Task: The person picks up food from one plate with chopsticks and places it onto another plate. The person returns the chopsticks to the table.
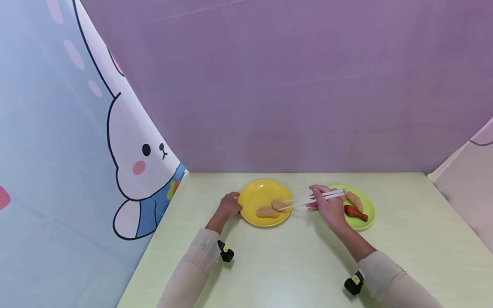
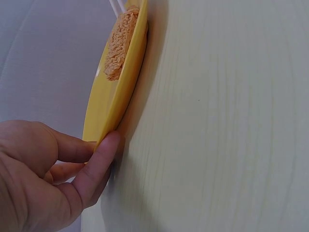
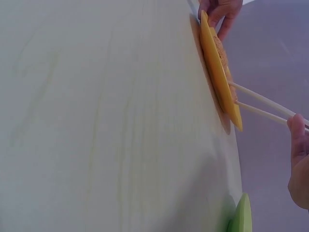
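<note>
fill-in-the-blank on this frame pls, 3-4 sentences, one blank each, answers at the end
1. The left hand holds the rim of the ____ plate.
2. The right hand grips a pair of ____ whose tips reach a breaded piece.
3. The red drumstick lies on the ____ plate.
4. The plate by the left hand carries ____ breaded pieces.

Missing words: yellow; chopsticks; green; two
</note>
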Available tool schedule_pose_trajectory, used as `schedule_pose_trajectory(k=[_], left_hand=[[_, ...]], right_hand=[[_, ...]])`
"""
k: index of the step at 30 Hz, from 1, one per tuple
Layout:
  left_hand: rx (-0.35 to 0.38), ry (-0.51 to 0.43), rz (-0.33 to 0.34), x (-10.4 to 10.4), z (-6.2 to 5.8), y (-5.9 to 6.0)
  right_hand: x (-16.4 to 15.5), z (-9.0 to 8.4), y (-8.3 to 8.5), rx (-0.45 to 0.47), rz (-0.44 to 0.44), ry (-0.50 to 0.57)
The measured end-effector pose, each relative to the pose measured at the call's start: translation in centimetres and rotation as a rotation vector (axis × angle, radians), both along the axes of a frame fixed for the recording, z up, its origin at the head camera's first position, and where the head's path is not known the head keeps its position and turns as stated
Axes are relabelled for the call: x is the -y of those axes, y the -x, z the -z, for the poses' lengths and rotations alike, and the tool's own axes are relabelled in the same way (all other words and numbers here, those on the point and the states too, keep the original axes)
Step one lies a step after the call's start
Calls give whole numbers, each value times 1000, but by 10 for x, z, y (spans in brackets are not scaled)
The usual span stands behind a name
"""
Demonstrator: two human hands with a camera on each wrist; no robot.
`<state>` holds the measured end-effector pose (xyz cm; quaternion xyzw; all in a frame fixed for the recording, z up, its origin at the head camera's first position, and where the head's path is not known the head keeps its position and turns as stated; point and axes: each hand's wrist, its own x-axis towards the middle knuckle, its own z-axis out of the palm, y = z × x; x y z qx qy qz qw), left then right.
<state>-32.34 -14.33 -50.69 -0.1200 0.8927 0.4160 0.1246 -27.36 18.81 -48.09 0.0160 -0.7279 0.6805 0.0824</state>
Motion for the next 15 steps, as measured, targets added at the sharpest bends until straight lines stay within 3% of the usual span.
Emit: schedule_pose_trajectory(k=[15], left_hand=[[-33,-15,5,0,1,-2]], right_hand=[[-4,0,0,40,8,-50]])
